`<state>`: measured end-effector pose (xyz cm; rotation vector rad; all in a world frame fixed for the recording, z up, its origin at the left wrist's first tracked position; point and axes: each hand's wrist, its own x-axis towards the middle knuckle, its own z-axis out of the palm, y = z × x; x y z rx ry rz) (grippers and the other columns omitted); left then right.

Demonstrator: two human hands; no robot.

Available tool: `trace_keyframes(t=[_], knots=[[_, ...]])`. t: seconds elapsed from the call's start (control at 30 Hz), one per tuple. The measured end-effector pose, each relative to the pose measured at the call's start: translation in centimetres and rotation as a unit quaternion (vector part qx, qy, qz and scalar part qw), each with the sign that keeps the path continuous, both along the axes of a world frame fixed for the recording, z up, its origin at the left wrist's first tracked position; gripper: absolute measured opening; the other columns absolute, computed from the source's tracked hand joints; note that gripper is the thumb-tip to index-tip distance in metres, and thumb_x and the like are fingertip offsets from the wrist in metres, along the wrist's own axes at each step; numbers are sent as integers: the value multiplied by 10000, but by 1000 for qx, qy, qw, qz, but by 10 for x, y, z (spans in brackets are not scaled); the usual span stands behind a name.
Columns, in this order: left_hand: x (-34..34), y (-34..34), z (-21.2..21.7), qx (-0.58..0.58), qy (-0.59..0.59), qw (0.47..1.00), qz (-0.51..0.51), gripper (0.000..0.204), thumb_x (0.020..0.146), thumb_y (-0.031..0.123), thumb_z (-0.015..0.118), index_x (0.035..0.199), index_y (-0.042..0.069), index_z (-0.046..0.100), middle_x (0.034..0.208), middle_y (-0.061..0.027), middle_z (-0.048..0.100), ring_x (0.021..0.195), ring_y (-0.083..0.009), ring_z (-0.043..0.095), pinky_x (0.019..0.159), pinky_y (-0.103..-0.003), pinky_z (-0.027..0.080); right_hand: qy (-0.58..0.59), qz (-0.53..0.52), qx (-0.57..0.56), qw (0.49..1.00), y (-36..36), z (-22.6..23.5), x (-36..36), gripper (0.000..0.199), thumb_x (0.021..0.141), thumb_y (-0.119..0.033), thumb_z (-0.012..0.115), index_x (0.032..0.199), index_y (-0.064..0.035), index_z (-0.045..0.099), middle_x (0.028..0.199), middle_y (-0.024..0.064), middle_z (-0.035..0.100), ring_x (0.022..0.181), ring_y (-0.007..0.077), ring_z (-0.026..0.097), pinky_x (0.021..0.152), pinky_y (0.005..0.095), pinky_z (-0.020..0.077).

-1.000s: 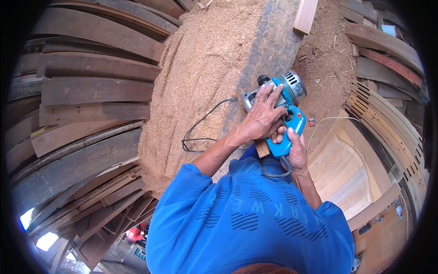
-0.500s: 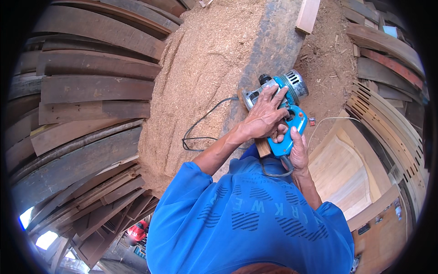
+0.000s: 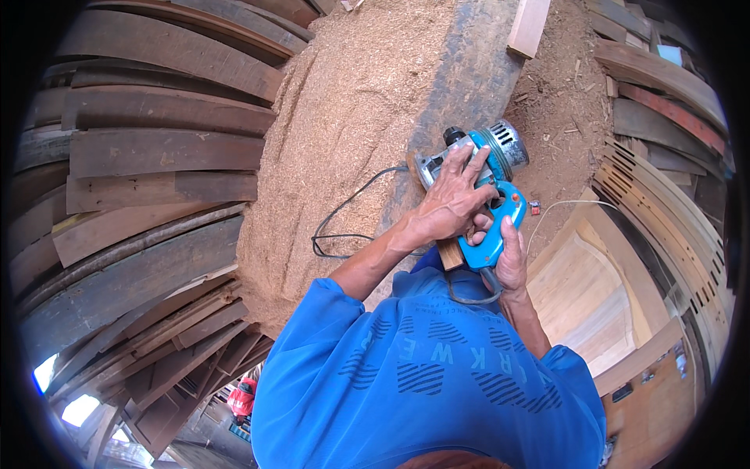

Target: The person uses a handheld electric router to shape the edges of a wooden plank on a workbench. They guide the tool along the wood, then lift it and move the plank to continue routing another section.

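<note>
A blue and silver electric planer [image 3: 488,168] sits tilted near the middle, over the end of a narrow piece of wood [image 3: 451,254]. My left hand [image 3: 453,199] lies across the planer's body, two fingers stretched over the metal and the thumb by the handle opening. Around the blue rear handle my right hand [image 3: 512,262] is closed, with its fingertips showing on the handle's left side. A dark power cord [image 3: 473,300] leaves the handle's lower end and bends against my blue shirt. The planer's sole is hidden.
Wood shavings [image 3: 351,102] cover the ground around a long grey board [image 3: 469,86]. A light wooden block [image 3: 528,27] rests at its far end. Stacked planks [image 3: 164,148] line the left. A pale wooden panel [image 3: 586,289] and slotted boards [image 3: 664,211] stand right. Dark cable [image 3: 319,234] loops left.
My hands and the planer stay almost where they were. At the lower left, a person in red has shifted slightly to the right.
</note>
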<state>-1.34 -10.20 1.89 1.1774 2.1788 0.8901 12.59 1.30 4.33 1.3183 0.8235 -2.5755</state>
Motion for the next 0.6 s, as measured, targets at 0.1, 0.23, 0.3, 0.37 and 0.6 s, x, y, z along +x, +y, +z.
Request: trace_keyframes(t=[0.1, 0.23, 0.3, 0.37, 0.6], knots=[[1, 0, -1, 0, -1, 1000, -2, 394, 701, 133, 751, 1080, 156, 649, 1524, -271, 283, 1404, -497, 235, 1156, -587, 211, -20, -7, -3, 1000, -1, 7, -5, 548, 972, -462, 552, 1286, -28, 438, 1075, 117, 635, 815, 165, 691, 678, 300, 601], [3, 0, -5, -4, 9, 1000, -9, 340, 739, 146, 719, 1072, 148, 654, 1512, -266, 303, 1400, -493, 244, 1155, -586, 215, -56, 5, 7, 998, -1, 4, -3, 533, 972, -471, 552, 1256, -32, 449, 1074, 114, 633, 829, 177, 691, 686, 310, 602], [4, 0, -8, 4, 3, 1000, -4, 302, 751, 148, 707, 1050, 142, 660, 1508, -263, 310, 1396, -488, 254, 1153, -588, 218, -60, 10, 4, 998, 0, 4, -1, 525, 971, -468, 557, 1251, -37, 450, 1073, 112, 630, 837, 180, 689, 696, 312, 602], [5, -1, -8, 9, -1, 1000, -1, 279, 752, 150, 706, 1028, 137, 666, 1505, -257, 317, 1392, -483, 264, 1150, -590, 221, -62, 9, 7, 998, -1, 6, -1, 521, 970, -468, 562, 1249, -42, 452, 1070, 108, 625, 842, 179, 687, 705, 312, 601], [5, -4, -12, 42, -16, 999, -9, 271, 696, 156, 759, 958, 155, 689, 1491, -221, 364, 1381, -471, 299, 1143, -599, 235, -23, -13, -10, 1000, -3, 5, -1, 561, 974, -491, 545, 1320, -66, 425, 1057, 87, 615, 835, 152, 672, 720, 296, 594]])
